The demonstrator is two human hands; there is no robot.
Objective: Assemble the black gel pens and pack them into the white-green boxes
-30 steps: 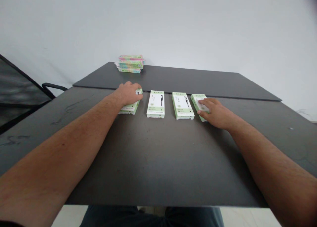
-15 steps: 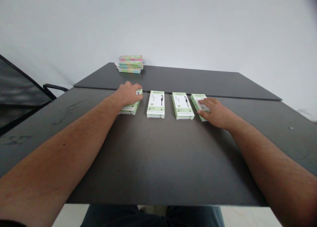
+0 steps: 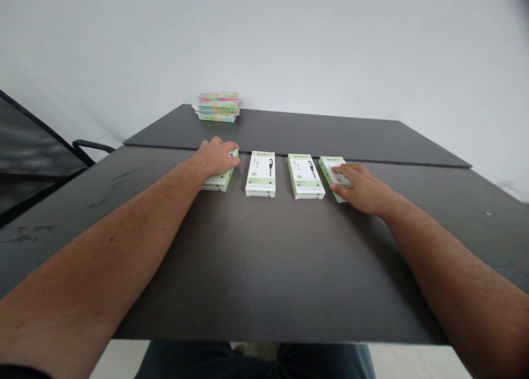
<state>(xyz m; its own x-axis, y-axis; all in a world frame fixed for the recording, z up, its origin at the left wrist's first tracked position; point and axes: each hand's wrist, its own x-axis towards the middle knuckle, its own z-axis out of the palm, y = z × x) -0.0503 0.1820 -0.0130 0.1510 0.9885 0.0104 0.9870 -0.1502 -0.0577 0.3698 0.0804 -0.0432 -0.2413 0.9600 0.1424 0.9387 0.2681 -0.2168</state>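
Note:
Four flat green-and-white boxes lie in a row across the dark table (image 3: 264,258). My left hand (image 3: 215,156) rests on the leftmost box (image 3: 217,182) with its fingers curled over the box's far end, covering most of it. My right hand (image 3: 361,189) lies on the rightmost box (image 3: 328,164), fingers on top and thumb against its near left edge. The second box (image 3: 260,173) and the third box (image 3: 306,176) lie untouched between my hands, each showing a black cable picture.
A stack of several pastel-coloured boxes (image 3: 218,106) sits at the far left corner of a second dark table (image 3: 314,134) pushed against the white wall. A black chair arm (image 3: 88,146) and a dark panel stand to the left.

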